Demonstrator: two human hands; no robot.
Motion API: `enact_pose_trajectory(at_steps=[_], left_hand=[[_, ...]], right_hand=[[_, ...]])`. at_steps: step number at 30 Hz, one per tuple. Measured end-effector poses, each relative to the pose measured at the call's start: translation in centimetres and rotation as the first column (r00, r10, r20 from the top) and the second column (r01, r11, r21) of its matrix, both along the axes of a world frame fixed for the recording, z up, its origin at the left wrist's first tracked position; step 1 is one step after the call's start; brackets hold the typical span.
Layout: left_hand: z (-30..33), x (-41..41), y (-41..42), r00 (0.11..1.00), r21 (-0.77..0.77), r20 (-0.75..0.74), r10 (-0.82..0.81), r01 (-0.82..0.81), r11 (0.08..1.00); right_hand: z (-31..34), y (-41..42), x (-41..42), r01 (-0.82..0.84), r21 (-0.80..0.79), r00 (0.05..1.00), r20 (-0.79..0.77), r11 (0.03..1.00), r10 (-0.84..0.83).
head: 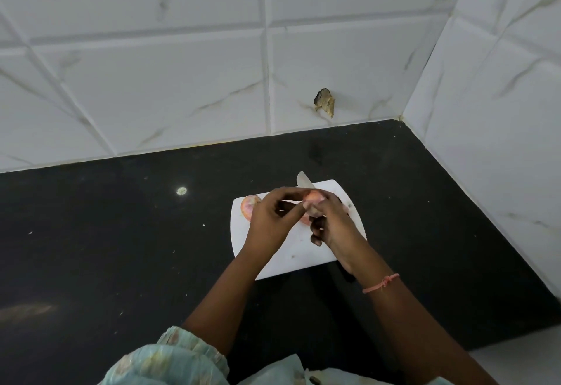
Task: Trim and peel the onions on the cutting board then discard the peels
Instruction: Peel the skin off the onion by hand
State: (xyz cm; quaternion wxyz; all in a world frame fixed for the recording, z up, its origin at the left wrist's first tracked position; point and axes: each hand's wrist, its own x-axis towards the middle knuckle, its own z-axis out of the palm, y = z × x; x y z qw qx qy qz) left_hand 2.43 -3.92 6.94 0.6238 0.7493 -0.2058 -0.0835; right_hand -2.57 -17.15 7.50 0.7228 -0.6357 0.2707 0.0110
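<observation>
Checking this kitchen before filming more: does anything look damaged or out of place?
Yes: the tiled wall has a broken, brownish hole just above the black counter, behind the cutting board. Pale specks litter the counter.

Home kitchen corner, my polished black stone countertop w/ crumbs, glossy white marble-look wall tiles on 2 sides, small white plastic cutting board in front of me, pink-skinned onion half on it, steel knife blade nearby
</observation>
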Motion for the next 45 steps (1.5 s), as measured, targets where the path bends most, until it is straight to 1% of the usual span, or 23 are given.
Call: enact_pose_trajectory(at_steps=[1,2,3,6,10,13,16,23,28,34,37,39,41,43,45], left_hand=[[0.1,0.1,0.1,1.0,-0.007,-0.011,0.001,-0.001,1.0],[0.1,0.3,0.3,1.0,-0.011,-0.025,-0.004,0.004,1.0],[0.1,0.4,0.4,0.999,-0.016,-0.04,-0.007,0.006,1.0],[0.3,0.5,0.7,0.997,-0.033,-0.074,0.008,-0.011,0.999],[0.7,0.4,0.6,0.994,-0.042,-0.101,0.031,-0.035,0.999],[1.0,0.3,0.5,0.991,-0.047,-0.125,0.04,-0.046,0.998],[1.1,0.3,0.6,0.987,-0.067,-0.152,0.041,-0.052,0.996],[1.5,0.1,0.9,0.985,-0.105,-0.161,0.055,-0.072,0.992],[1.4,0.2,0.8,0.983,-0.09,-0.17,0.064,-0.08,0.993],[1.8,0.1,0.8,0.98,-0.123,-0.186,0.067,-0.091,0.988],[2.0,0.1,1.0,0.977,-0.141,-0.205,0.057,-0.087,0.986],[2.0,0.2,1.0,0.974,-0.147,-0.221,0.048,-0.082,0.986],[1.9,0.2,0.9,0.975,-0.142,-0.224,0.015,-0.048,0.989],[1.7,0.1,0.8,0.985,-0.094,-0.169,-0.032,0.016,0.995],[1.5,0.0,0.7,0.993,-0.053,-0.098,-0.072,0.067,0.996]], right_hand=[[-0.2,0.0,-0.1,-0.015,-0.122,1.0,0.01,0.992,0.016],[-0.6,0.0,-0.4,-0.025,-0.207,0.998,0.058,0.978,0.038],[-0.8,-0.1,-0.7,-0.031,-0.248,0.99,0.125,0.968,0.064],[-1.1,-0.4,-1.2,-0.029,-0.313,0.959,0.261,0.949,0.115],[-0.1,-0.3,-1.2,-0.033,-0.405,0.944,0.288,0.913,0.162],[0.3,-0.4,-1.4,-0.029,-0.434,0.935,0.306,0.901,0.178],[0.5,-0.5,-1.6,-0.025,-0.433,0.929,0.324,0.901,0.181],[0.3,-0.6,-1.4,-0.019,-0.446,0.932,0.317,0.895,0.178],[0.4,-0.5,-1.3,-0.018,-0.434,0.93,0.324,0.901,0.175],[0.3,-0.6,-1.2,-0.021,-0.387,0.935,0.319,0.922,0.156],[0.2,-0.6,-1.2,-0.021,-0.325,0.946,0.298,0.945,0.124],[0.1,-0.3,-1.1,-0.014,-0.267,0.967,0.242,0.964,0.081],[-0.1,-0.1,-0.8,0.0,-0.25,0.991,0.132,0.968,0.034],[-0.1,0.0,-0.5,0.005,-0.214,0.998,0.062,0.977,0.008],[0.0,0.0,-0.1,0.005,-0.143,0.999,0.037,0.99,0.001]])
